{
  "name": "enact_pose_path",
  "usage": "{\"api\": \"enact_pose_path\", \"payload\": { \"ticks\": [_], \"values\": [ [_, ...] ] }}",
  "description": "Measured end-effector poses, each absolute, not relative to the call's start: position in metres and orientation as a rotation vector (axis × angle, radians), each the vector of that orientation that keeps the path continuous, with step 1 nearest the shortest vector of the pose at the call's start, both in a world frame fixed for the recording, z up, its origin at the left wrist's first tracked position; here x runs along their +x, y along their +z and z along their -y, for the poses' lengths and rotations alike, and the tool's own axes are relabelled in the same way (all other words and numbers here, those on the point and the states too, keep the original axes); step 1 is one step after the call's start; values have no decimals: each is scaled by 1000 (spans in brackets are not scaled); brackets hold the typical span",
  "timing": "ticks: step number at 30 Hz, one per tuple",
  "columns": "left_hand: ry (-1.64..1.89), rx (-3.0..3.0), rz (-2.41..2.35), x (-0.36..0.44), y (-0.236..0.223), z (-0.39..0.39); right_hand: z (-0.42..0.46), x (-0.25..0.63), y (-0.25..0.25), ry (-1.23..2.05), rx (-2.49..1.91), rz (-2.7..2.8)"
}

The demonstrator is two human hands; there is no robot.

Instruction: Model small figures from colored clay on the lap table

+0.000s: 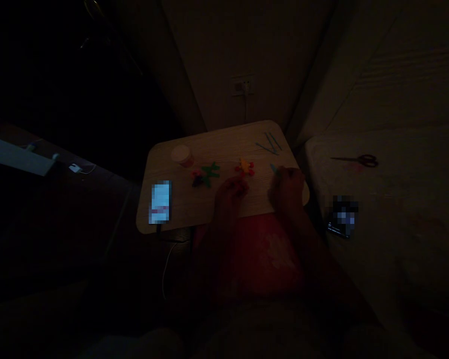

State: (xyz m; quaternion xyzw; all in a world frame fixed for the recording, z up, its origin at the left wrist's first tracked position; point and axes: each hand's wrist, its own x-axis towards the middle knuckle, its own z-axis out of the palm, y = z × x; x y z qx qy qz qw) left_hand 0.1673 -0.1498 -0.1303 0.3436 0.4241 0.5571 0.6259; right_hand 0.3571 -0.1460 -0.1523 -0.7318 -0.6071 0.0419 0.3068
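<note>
The scene is very dark. My left hand [229, 192] rests on a small wooden table [179, 214], its fingers curled close to a small yellow and red figure [244, 167]; whether it holds anything is not visible. My right hand [286, 187] has its fingers pinched round a thin light-blue stick [274, 168]. A green, red and dark figure [205, 175] lies to the left of my left hand. Several more blue sticks [271, 142] lie at the table's far right corner.
A small round pot [182, 155] stands at the table's far left. A phone [160, 202] lies at the left front with a cable hanging down. Scissors [359, 160] and a dark device [342, 217] lie on the bed to the right. A wall socket [242, 86] is behind.
</note>
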Motion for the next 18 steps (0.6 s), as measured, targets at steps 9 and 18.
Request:
{"api": "enact_pose_path", "payload": {
  "ticks": [9,18],
  "values": [
    [1293,925,-841,205,-112,202,157,295,-105,361,-1344,1589],
    [1478,1065,-792,227,-66,209,183,215,-93,532,-1274,1595]
  ]
}}
